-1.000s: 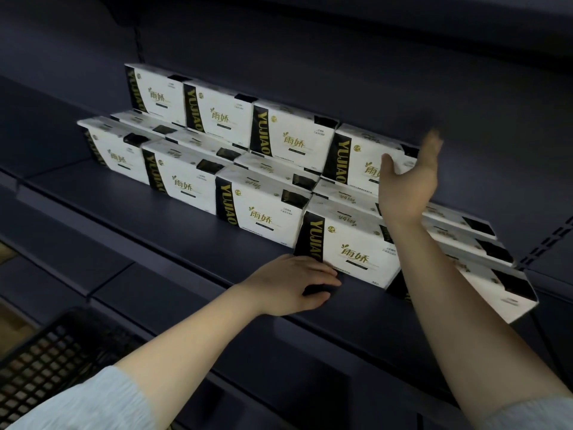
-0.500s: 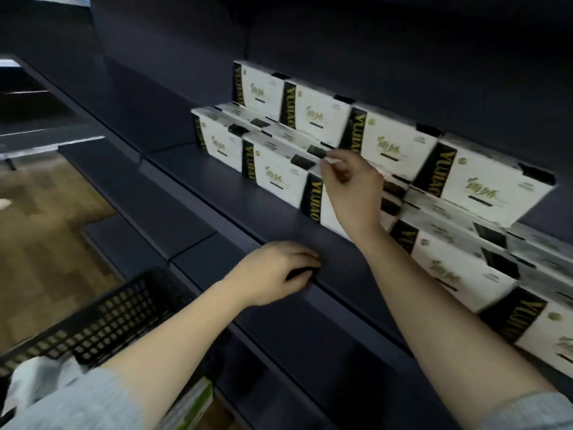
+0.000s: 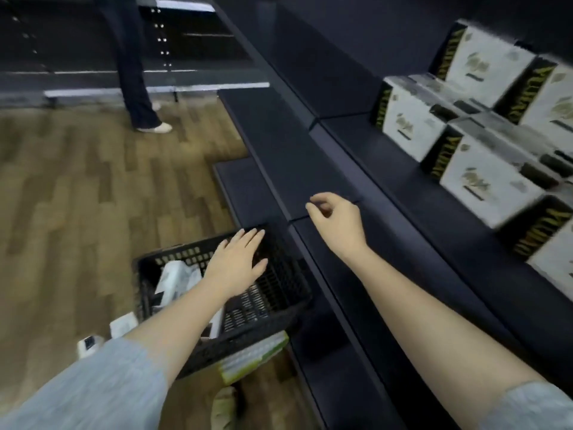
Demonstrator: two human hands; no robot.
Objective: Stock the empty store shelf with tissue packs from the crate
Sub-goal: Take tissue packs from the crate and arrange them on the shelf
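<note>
Hands over the crate, both holding nothing

Left hand [image 3: 238, 265] hangs flat with straight fingers above the black crate [image 3: 279, 308], and right hand [image 3: 336, 223] hovers loosely curled over the edge of the lower shelf [image 3: 288, 156]; neither one grips anything. Some white tissue packs [image 3: 178, 279] lie tilted inside the crate, at its left side, and the stocked packs [image 3: 409, 119] stand in stepped rows on the upper shelf [image 3: 387, 159], well apart from the crate. I judge a pack to be light and a little soft, in a thin box or wrap that dents if squeezed hard. It is best to take it across the two long sides, thumb against fingers, not by a corner. The view is blurred, so the material of the wrap is not clear.
</note>
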